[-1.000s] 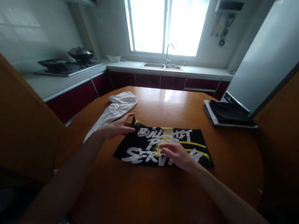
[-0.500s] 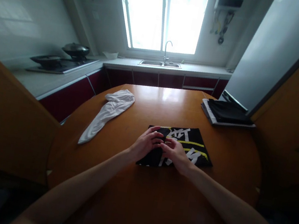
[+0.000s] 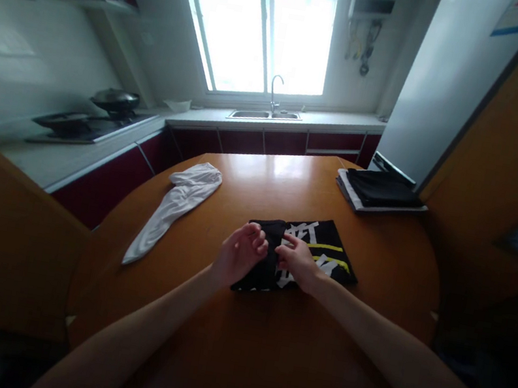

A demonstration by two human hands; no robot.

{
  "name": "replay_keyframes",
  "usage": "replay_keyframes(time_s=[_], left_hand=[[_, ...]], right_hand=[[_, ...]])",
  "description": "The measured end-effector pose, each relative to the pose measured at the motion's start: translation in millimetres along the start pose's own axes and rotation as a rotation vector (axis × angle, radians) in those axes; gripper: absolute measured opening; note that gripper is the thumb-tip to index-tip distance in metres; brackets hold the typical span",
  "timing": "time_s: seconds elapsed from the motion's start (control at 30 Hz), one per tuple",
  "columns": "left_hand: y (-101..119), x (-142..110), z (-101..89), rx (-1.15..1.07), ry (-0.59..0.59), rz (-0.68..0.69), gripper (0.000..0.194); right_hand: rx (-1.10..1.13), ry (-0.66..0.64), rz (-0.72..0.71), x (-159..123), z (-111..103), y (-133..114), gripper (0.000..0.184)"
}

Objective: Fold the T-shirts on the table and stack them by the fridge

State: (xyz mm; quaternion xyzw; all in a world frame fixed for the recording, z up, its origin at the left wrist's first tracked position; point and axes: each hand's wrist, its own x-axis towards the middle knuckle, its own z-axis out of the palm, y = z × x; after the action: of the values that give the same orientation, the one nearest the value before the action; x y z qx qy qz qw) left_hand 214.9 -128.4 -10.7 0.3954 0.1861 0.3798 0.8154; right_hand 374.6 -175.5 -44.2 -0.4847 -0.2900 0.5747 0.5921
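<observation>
A folded black garment [image 3: 262, 278] with white lettering and yellow stripes lies flat on the wooden table. Over its left part is my left hand [image 3: 240, 254], turned so the palm shows, its fingers loosely curled with nothing visible in them. My right hand [image 3: 301, 264] rests at the garment's middle, fingers apart and bent, the fingertips on or just above the cloth near the edge of a plain black folded layer. Part of the lettering is hidden under the right hand.
A crumpled white cloth [image 3: 177, 207] lies on the left of the round table [image 3: 192, 355]. At the far right sits a stack of folded dark and white clothes [image 3: 381, 191]. Beyond are a sink [image 3: 252, 115], a stove [image 3: 96, 127] with pans, and a fridge [image 3: 447, 80].
My left hand has turned over from palm down, its fingers curling and lifting off the garment. My right hand stays at the garment's middle. The whole view has shifted slightly.
</observation>
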Motion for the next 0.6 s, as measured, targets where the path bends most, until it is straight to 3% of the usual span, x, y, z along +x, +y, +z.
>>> replay_keyframes(time_s=[0.13,0.27,0.47,0.6], left_hand=[[8.9,0.0,-6.8,0.104,0.049,0.155,0.016],[-2.1,2.4,-17.6,0.39,0.094,0.268,0.016],[-23.5,0.7,-22.4,0.711,-0.082,0.276,0.018],[-26.5,-0.9,-25.7,0.918,-0.121,0.343,0.02]], right_hand=[[0.043,-0.062,-0.047,-0.3,-20.2,-29.6,0.052],[0.0,-0.09,-0.088,2.1,-58.0,-60.9,0.05],[-0.173,-0.052,-0.029,11.1,-116.7,-85.1,0.054],[-0.318,-0.063,0.065,16.3,-141.1,-89.1,0.055]])
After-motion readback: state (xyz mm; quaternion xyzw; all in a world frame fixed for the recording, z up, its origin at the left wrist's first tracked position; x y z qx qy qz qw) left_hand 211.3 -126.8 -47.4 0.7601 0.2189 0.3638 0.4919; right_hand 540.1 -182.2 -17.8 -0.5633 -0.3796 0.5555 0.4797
